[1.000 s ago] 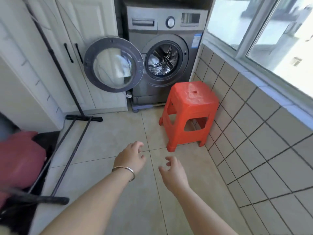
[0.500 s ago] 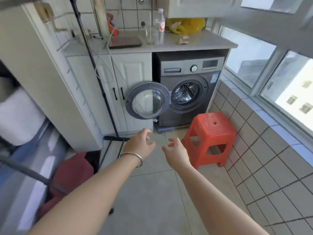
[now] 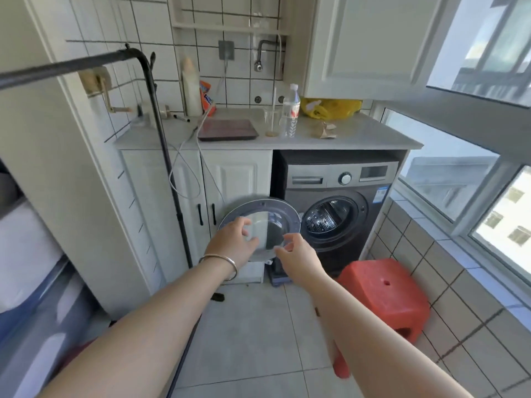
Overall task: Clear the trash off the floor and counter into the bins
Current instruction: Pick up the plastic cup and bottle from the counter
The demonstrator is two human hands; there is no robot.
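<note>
The trash lies on the grey surface (image 3: 359,136) above the washing machine (image 3: 339,208). A crumpled piece of brown paper (image 3: 324,130) sits toward the right part of it. Left of the paper stands a clear plastic water bottle (image 3: 290,113) with a white cap, and just beside the bottle is a clear plastic cup (image 3: 272,121) with a straw in it. Behind them, against the tiled wall, lies a yellow plastic bag (image 3: 330,108). A dark flat tray (image 3: 227,129) rests further left on the same surface, and a white cable (image 3: 184,156) hangs from there over the edge. On the floor (image 3: 253,334), a small dark scrap (image 3: 217,296) lies near the foot of the white cabinet (image 3: 235,179).

Both hands are stretched forward in the air and hold nothing. The left hand (image 3: 232,239) has its fingers loosely spread and wears a silver bangle (image 3: 222,261) on the wrist. The right hand (image 3: 298,255) is close beside it, fingers relaxed and a little bent. Both appear in front of the round door (image 3: 275,208) of the washing machine, which stands open toward the left.

A red plastic stool (image 3: 385,294) stands on the floor at the right, near the tiled low wall under the window. A black metal pole (image 3: 169,179) rises at the left, in front of the cabinet.
</note>
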